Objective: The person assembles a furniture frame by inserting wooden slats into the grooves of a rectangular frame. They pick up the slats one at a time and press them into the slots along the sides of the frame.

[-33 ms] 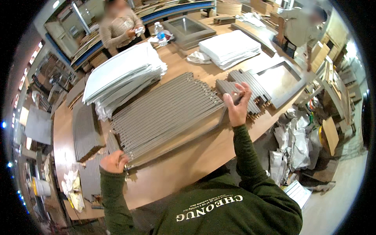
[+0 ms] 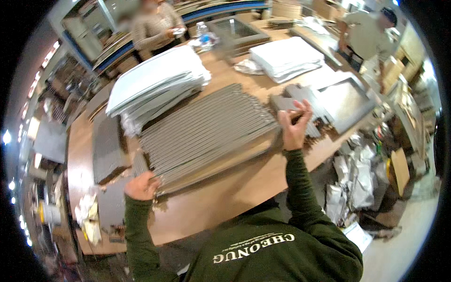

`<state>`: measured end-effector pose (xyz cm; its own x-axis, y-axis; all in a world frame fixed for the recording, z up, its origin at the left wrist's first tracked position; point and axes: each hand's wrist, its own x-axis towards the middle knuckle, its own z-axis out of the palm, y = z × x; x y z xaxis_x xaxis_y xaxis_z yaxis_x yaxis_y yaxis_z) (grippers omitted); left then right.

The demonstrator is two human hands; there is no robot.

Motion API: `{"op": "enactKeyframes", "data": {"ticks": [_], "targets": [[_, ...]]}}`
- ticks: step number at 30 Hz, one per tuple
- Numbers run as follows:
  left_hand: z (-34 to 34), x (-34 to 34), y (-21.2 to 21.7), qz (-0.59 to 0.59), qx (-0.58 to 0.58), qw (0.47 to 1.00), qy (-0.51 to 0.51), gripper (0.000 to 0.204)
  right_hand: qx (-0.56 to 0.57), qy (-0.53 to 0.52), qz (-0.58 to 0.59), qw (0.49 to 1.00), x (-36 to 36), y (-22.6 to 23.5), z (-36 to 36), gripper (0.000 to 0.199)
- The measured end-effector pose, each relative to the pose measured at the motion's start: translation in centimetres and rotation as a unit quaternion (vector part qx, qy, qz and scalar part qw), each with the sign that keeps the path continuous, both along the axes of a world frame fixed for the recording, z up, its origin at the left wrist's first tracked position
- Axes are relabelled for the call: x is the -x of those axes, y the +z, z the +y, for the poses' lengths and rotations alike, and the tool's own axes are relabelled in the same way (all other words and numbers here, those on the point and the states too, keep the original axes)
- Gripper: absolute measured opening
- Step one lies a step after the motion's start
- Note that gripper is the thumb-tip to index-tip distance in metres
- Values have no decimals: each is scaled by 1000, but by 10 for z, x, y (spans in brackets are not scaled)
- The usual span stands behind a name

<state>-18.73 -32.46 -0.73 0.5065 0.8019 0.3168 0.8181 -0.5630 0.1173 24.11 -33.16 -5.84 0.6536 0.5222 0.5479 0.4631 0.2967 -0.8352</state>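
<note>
Many long grey metal strips (image 2: 206, 129) lie side by side in a broad row across the wooden table (image 2: 221, 202). My left hand (image 2: 141, 185) is closed on the near left ends of the front strips. My right hand (image 2: 293, 124) is raised at the far right end of the row, fingers curled around the ends of the strips there. Just behind that hand lies a bundle of shorter grey strips (image 2: 305, 101). Both of my forearms are in dark green sleeves.
A tall stack of pale sheets (image 2: 155, 80) stands behind the row, with a second white stack (image 2: 286, 56) at the back right. Grey frames (image 2: 347, 101) lie to the right and flat grey panels (image 2: 108, 148) to the left. Two people (image 2: 152, 26) (image 2: 371, 35) stand beyond. Silver bags (image 2: 352, 183) litter the floor.
</note>
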Motion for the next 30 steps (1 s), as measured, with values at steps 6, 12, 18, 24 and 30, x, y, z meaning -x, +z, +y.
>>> {"op": "enactKeyframes", "data": {"ticks": [6,12,18,24,30], "targets": [[-1,9,8,-176,49,983,34,43,-18,136,167,976,-14,-16,-5,45],[-3,37,-21,-188,175,958,128,39,10,131,160,978,-6,-6,0,38],[5,21,-18,-254,175,945,109,26,-4,122,147,982,-10,-3,0,37],[-8,28,-46,-297,181,931,107,36,75,38,84,993,-23,-20,2,41],[-17,-26,-61,-323,149,926,127,72,48,147,33,987,-192,-116,57,58]]}}
